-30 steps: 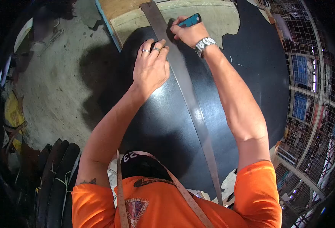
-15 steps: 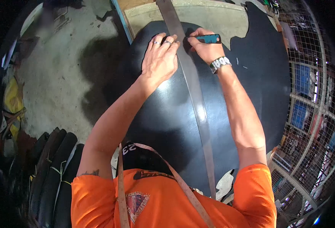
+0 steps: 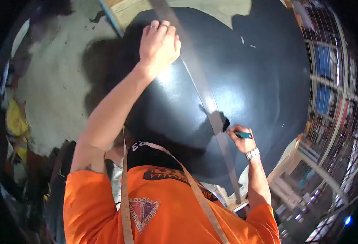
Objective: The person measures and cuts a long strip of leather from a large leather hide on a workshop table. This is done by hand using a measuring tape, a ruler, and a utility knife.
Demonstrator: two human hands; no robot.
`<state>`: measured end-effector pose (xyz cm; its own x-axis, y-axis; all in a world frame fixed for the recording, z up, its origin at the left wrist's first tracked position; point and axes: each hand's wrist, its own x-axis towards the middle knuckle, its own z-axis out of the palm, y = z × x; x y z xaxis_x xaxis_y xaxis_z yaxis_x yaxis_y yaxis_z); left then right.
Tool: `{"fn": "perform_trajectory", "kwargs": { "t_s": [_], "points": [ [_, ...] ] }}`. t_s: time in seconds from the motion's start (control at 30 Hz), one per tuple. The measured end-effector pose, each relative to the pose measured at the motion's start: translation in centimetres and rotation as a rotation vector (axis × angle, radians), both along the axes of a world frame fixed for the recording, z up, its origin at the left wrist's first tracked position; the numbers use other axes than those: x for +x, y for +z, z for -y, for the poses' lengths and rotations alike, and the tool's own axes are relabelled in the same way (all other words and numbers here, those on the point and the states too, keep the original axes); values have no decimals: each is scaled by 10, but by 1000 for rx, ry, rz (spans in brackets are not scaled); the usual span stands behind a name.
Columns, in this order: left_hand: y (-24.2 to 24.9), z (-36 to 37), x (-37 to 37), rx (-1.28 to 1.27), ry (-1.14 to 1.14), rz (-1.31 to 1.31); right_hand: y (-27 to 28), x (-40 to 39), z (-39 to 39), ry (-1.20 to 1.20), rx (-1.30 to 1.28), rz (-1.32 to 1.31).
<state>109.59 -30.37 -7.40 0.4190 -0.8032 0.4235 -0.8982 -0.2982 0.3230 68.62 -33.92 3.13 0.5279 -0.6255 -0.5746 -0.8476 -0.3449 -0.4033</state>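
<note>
A long metal straightedge [image 3: 201, 81] lies across a dark leather-like sheet [image 3: 260, 81]. My left hand [image 3: 158, 45] lies palm down near the straightedge's upper end, fingers bent over its left edge. Lower down, on the straightedge's right side, my right hand [image 3: 240, 138] is closed around a teal-handled tool [image 3: 243, 135]. The tool's tip is hidden by my fingers and a dark shadow beside them. A bracelet [image 3: 252, 153] circles my right wrist.
Wire-mesh shelving [image 3: 341, 81] with blue items stands at the right. Concrete floor [image 3: 53, 81] shows at the left, with a yellow item [image 3: 16, 118] near the edge. A measuring tape [image 3: 125, 203] hangs over my orange shirt [image 3: 167, 203].
My right hand has moved down along the straightedge with the teal-handled tool, from near its upper end. My left hand stays near the upper end. The view has shifted slightly.
</note>
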Motion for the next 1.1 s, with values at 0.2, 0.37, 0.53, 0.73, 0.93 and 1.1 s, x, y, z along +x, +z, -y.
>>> {"fn": "perform_trajectory", "kwargs": {
  "t_s": [0.2,0.37,0.53,0.73,0.93,1.1],
  "points": [
    [14,84,16,327,-124,218,8,-138,-96,-199,-241,43],
    [42,156,57,740,-368,-85,-35,-124,-165,-321,-299,-6],
    [117,241,35,520,-631,-4,-60,-118,-181,-511,-353,-20],
    [341,261,-11,275,-580,-41,-60,-137,-187,-605,-578,68],
    [510,185,-40,133,-554,-51,-42,-71,-181,-964,-224,849],
    [626,78,-32,107,-374,-129,-47,52,-144,-1121,1175,2161]
  ]
}}
